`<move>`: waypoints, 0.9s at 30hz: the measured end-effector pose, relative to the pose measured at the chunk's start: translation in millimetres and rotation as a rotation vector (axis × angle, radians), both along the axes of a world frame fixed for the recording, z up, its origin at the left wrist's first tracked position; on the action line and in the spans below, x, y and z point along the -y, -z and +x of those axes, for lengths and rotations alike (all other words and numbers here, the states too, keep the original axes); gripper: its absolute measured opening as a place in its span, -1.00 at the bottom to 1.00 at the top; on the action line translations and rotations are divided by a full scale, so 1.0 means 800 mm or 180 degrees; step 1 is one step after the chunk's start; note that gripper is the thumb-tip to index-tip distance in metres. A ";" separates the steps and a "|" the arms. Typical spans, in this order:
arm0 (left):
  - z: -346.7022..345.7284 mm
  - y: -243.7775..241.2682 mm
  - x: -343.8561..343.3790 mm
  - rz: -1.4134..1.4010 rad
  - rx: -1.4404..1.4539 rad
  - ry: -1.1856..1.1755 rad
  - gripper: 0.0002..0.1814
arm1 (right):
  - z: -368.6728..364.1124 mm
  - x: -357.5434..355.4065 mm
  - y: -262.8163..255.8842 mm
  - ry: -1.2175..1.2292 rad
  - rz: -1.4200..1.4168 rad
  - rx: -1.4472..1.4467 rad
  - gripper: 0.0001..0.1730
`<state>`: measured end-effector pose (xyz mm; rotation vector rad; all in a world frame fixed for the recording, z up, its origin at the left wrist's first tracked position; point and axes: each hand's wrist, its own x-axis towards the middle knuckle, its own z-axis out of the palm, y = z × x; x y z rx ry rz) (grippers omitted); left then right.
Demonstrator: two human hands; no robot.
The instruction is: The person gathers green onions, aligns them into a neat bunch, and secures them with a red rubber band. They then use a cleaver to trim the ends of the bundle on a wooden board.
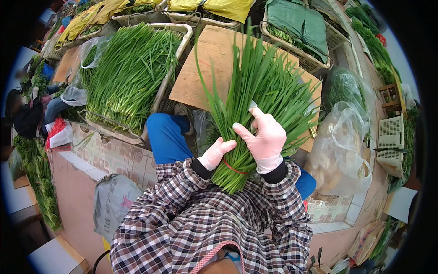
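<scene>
A thick bunch of green Chinese chives (253, 85) fans out over my lap, its cut ends toward my body. A red rubber band (236, 167) circles the bunch near those ends. My left hand (217, 154), in a thin pale glove, grips the bunch from the left just above the band, its far fingers hidden underneath. Over the right side of the leaves is my right hand (265, 140), also gloved. Its thumb and index finger are spread apart and touch the blades; the other fingers are partly hidden.
A wooden board (212, 65) lies beyond the bunch. To the left, a plastic crate (186, 34) holds loose chives. Covered crates (294, 24) line the back. Filled clear plastic bags (337, 150) stand at right, a grey sack (114, 202) at left. Another person (27, 113) sits far left.
</scene>
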<state>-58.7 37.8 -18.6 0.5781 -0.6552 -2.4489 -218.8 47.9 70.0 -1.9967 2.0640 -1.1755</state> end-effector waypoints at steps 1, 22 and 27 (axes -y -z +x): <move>0.000 0.001 0.000 0.0108 -0.0010 0.0019 -0.33 | -0.001 -0.002 -0.001 -0.0042 0.0064 0.0246 -0.36; -0.007 0.012 -0.002 -0.1195 0.0599 -0.0027 -0.50 | 0.017 -0.022 -0.014 -0.0260 0.0932 -0.1209 -0.79; -0.009 0.012 -0.002 -0.1075 0.0791 -0.0037 -0.47 | 0.022 -0.012 -0.002 -0.0368 0.0800 -0.1488 -0.76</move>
